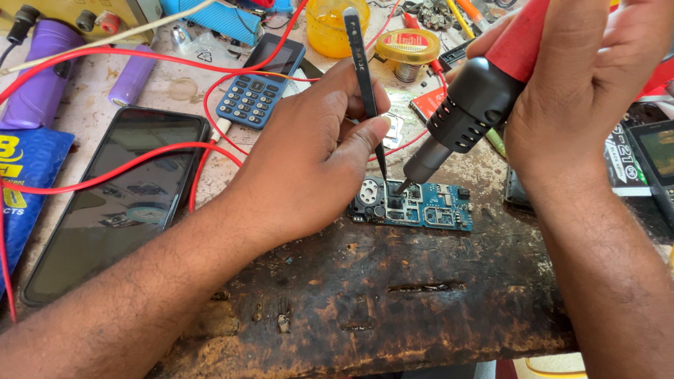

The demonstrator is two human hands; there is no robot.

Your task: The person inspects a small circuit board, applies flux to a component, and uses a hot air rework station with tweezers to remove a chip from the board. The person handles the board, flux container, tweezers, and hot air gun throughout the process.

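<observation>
The small blue-green circuit board lies flat on the scorched dark wooden block in the middle of the surface, its long side running left to right, a round pale part and some black components at its left end, fine traces and tiny parts across the rest — too small for me to tell apart. My left hand partly covers the board's left edge, and the grip there is closed on black tweezers, thumb and forefinger pinching them about midway, their points down on the board near a black square component. My right hand is wrapped shut around the red handle of a hot-air tool; its black vented body slopes down to the left and the metal nozzle ends just above the same spot, right beside the tweezer tips — whether nozzle and board touch I cannot tell. The top of the handle is cut off by the frame. Further out, a large dark smartphone lies screen up on the left, red wires crossing it. Behind my left hand sits a blue keypad phone, with a yellow jar and a round yellow tin beyond. Two purple cylindrical cells rest at the far left.
</observation>
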